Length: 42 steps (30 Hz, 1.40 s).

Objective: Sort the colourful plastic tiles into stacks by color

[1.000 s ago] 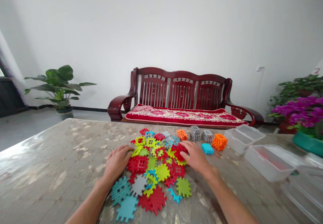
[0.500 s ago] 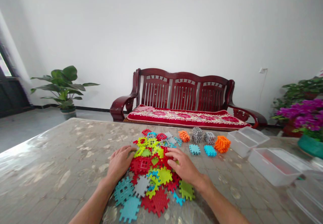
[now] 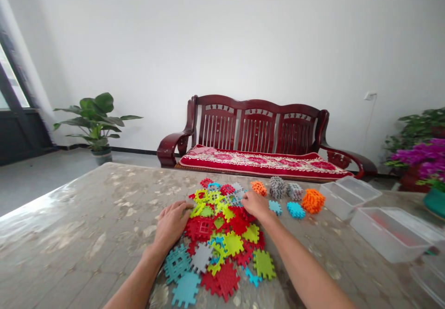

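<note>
A heap of interlocking plastic tiles in several colours lies on the table, with a red window tile [image 3: 204,226], a lime tile [image 3: 233,243], a grey tile [image 3: 201,257] and a teal tile [image 3: 186,288] among them. At the heap's left edge rests my left hand [image 3: 173,223], its fingers loosely apart and no tile visible in it. My right hand [image 3: 256,205] reaches the heap's far right side, fingers curled down by grey and light-blue tiles [image 3: 235,199]. What its fingertips hold, if anything, is hidden.
Beyond my right hand stand grey stacks [image 3: 277,187], an orange stack [image 3: 313,201] and a blue stack [image 3: 295,210] of tiles. Clear plastic boxes [image 3: 385,234] sit at the right of the table [image 3: 83,225]. A wooden bench [image 3: 259,130] is behind it.
My right hand has moved away from me, off the red tiles to the far right part of the heap, and its fingers have curled. My left hand stays at the left edge.
</note>
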Each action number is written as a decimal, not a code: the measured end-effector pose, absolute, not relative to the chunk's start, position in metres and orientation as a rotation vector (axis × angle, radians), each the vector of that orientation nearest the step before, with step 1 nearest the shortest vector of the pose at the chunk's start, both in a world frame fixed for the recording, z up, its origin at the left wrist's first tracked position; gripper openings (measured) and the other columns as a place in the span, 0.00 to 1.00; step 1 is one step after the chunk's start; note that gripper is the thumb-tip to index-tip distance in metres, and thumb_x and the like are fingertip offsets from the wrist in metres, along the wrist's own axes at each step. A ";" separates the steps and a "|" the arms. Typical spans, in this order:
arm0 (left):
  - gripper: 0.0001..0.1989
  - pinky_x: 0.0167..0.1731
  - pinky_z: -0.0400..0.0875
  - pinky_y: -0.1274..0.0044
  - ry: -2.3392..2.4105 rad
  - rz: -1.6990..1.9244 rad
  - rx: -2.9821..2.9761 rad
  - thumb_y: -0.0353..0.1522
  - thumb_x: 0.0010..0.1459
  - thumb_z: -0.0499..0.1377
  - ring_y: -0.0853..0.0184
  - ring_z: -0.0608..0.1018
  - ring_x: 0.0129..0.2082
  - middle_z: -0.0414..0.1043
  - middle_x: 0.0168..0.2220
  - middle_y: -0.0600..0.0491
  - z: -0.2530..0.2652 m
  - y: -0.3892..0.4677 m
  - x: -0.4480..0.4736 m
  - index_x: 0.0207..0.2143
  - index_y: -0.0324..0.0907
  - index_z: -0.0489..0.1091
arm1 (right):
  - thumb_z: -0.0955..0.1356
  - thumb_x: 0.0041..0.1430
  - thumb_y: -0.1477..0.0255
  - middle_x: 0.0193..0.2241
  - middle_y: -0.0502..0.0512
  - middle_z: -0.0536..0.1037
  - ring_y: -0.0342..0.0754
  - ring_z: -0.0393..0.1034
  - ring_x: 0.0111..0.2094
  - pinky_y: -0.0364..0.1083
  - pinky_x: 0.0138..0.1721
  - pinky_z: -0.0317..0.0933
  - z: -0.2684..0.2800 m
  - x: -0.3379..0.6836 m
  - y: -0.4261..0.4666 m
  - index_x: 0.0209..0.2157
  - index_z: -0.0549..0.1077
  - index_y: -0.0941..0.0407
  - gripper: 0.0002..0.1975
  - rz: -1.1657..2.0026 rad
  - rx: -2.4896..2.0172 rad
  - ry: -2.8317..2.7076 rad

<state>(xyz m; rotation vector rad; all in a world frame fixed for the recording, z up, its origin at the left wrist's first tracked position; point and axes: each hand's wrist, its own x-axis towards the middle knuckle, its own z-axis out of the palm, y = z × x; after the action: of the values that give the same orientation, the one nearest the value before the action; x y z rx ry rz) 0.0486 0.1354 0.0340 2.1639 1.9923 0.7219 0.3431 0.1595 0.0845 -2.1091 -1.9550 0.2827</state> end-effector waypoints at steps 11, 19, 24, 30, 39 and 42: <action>0.17 0.59 0.60 0.63 2.010 0.716 2.138 0.35 0.62 0.50 0.59 0.73 0.56 0.73 0.56 0.54 0.038 0.133 0.051 0.46 0.53 0.77 | 0.68 0.46 0.76 0.32 0.49 0.82 0.49 0.75 0.36 0.42 0.33 0.59 0.066 0.348 0.179 0.30 0.79 0.51 0.09 0.424 -2.037 -1.785; 0.17 0.60 0.59 0.65 2.015 0.734 2.142 0.35 0.62 0.50 0.60 0.73 0.56 0.74 0.55 0.55 0.035 0.134 0.050 0.45 0.54 0.77 | 0.65 0.50 0.79 0.33 0.50 0.80 0.45 0.74 0.34 0.41 0.36 0.64 0.064 0.351 0.181 0.41 0.77 0.55 0.17 0.517 -1.669 -1.756; 0.17 0.59 0.59 0.64 2.020 0.735 2.141 0.36 0.62 0.50 0.60 0.73 0.56 0.74 0.55 0.55 0.034 0.135 0.050 0.45 0.54 0.77 | 0.64 0.52 0.78 0.35 0.53 0.79 0.48 0.72 0.37 0.46 0.44 0.64 0.070 0.364 0.156 0.37 0.77 0.54 0.14 0.320 -1.299 -1.781; 0.18 0.59 0.59 0.63 2.003 0.723 2.160 0.35 0.62 0.49 0.59 0.72 0.57 0.74 0.55 0.54 0.034 0.135 0.049 0.46 0.54 0.77 | 0.62 0.53 0.76 0.33 0.54 0.78 0.48 0.73 0.36 0.46 0.41 0.66 0.048 0.384 0.120 0.33 0.76 0.54 0.11 0.339 -1.220 -1.704; 0.18 0.59 0.59 0.65 1.991 0.696 2.164 0.35 0.62 0.49 0.60 0.71 0.57 0.73 0.56 0.55 0.033 0.138 0.048 0.46 0.54 0.76 | 0.69 0.46 0.70 0.43 0.59 0.79 0.53 0.73 0.41 0.48 0.40 0.68 0.037 0.380 0.111 0.42 0.76 0.56 0.18 0.485 -1.453 -1.646; 0.18 0.59 0.59 0.65 1.997 0.696 2.173 0.35 0.62 0.49 0.60 0.72 0.57 0.73 0.56 0.55 0.033 0.138 0.048 0.46 0.54 0.76 | 0.70 0.47 0.69 0.42 0.60 0.79 0.55 0.73 0.44 0.51 0.47 0.66 0.039 0.380 0.110 0.41 0.76 0.57 0.17 0.357 -1.547 -1.693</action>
<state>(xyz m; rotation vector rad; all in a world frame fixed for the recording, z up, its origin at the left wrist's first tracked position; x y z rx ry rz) 0.0482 0.1375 0.0327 2.1731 1.9972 0.6962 0.3805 0.1103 0.0393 -1.5475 -1.6932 0.3573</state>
